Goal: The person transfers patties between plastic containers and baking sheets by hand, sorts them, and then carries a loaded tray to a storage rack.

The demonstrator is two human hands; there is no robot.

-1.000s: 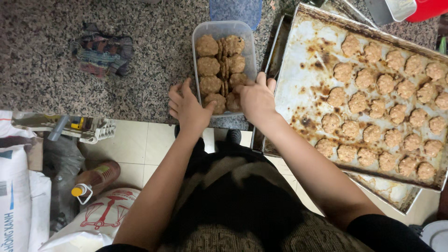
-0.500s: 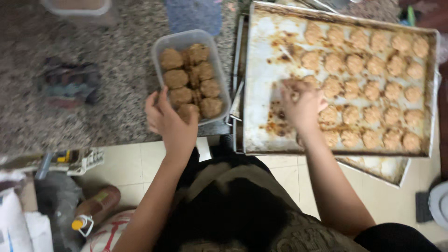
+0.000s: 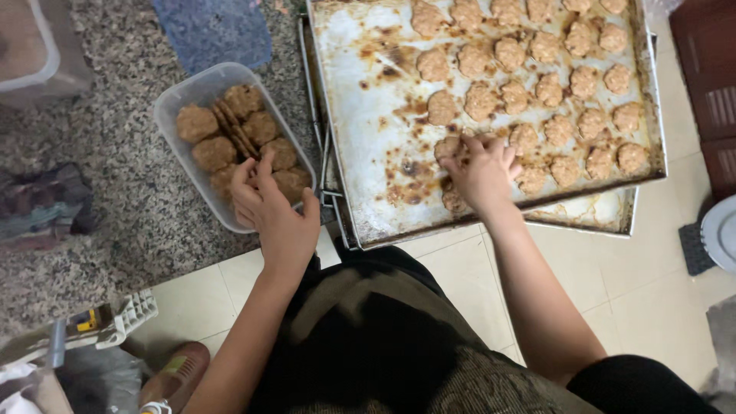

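While left hand steadies tub, right hand on cookies

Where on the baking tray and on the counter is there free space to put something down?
The baking tray is bare along its left side, between its left rim and the cookies. The granite counter is free left of the plastic container. The tray's right half is crowded; the right hand rests there, the left hand on the container.
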